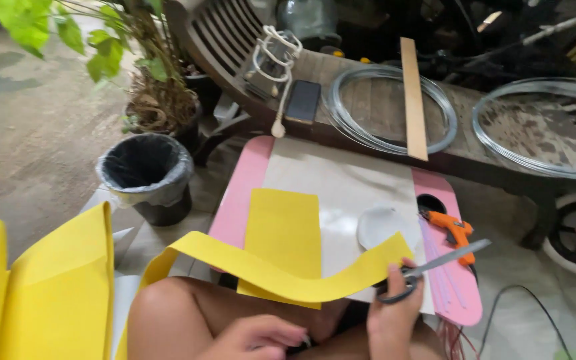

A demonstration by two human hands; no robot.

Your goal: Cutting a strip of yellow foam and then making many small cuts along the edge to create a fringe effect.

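Scissors point(428, 270) in right hand point(395, 313)

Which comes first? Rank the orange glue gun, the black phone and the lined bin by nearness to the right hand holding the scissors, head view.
From the right hand, shut on the scissors:
1. Orange glue gun, just up and right on the pink table.
2. Black phone, up on the wooden bench.
3. Lined bin, far left on the floor.
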